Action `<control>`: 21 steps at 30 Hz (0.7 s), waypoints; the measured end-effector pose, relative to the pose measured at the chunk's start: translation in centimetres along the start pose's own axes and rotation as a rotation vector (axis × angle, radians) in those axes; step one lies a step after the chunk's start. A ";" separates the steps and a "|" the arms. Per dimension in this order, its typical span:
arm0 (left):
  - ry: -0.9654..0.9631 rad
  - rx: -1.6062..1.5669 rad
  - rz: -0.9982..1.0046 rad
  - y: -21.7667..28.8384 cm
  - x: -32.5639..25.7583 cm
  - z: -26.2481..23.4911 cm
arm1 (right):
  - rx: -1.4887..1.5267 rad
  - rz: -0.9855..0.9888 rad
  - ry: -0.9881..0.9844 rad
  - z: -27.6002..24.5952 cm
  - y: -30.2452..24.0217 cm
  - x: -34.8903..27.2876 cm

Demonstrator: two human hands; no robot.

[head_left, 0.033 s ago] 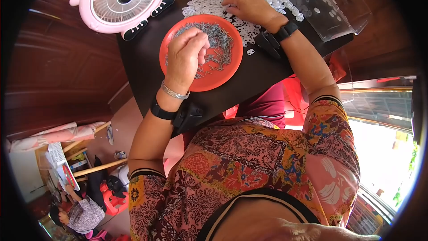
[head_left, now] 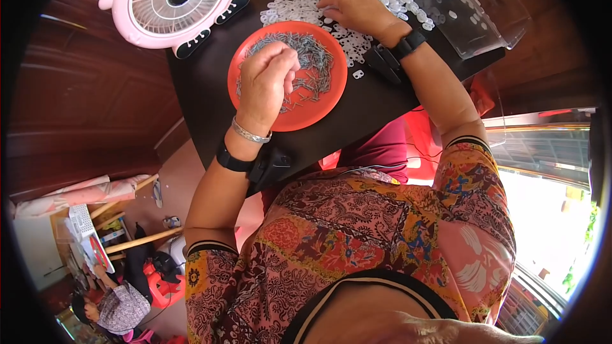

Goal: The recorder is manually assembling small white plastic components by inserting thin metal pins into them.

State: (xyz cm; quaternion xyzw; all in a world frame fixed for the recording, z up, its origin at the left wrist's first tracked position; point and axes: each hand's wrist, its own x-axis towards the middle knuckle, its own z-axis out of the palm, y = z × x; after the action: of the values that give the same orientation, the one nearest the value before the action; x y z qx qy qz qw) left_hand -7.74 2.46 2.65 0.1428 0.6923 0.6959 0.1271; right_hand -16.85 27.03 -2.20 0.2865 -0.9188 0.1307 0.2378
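Note:
My left hand (head_left: 266,83) is held above a round orange-red plate (head_left: 309,118), its fingers curled together. What they hold, if anything, is hidden by the hand. Small grey metal pins or screws (head_left: 312,57) lie heaped in the plate. Beyond it, to the right, my right hand (head_left: 358,9) rests on a pile of small white plastic pieces (head_left: 290,11), some with two holes. Its fingers bend down into the pile, and I cannot make out what is between the fingertips.
A pink animal-shaped fan (head_left: 178,25) stands at the far left of the dark table (head_left: 197,95). A clear plastic bin (head_left: 488,35) with white pieces in it lies tipped at the far right. Another person (head_left: 121,306) sits at the lower left, near a wooden frame.

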 end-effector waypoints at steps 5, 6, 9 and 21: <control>0.020 0.032 0.081 -1.0 -0.4 -0.4 | -0.085 0.143 -0.062 -0.3 -0.7 0.0; 0.020 0.031 0.082 -1.0 -0.5 -0.5 | -0.122 0.185 -0.080 -0.2 -0.8 0.1; 0.018 0.040 0.123 -1.1 -0.7 -0.6 | -0.149 0.151 -0.077 -0.1 -0.8 -0.1; -0.012 0.064 0.099 -1.4 -0.5 -1.0 | -0.003 0.156 0.040 0.2 -0.3 -0.1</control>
State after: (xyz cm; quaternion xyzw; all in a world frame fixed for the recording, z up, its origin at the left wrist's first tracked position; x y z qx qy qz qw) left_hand -7.73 1.33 1.25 0.1848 0.7055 0.6780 0.0920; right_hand -16.63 26.78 -2.38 0.2111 -0.9336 0.1532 0.2459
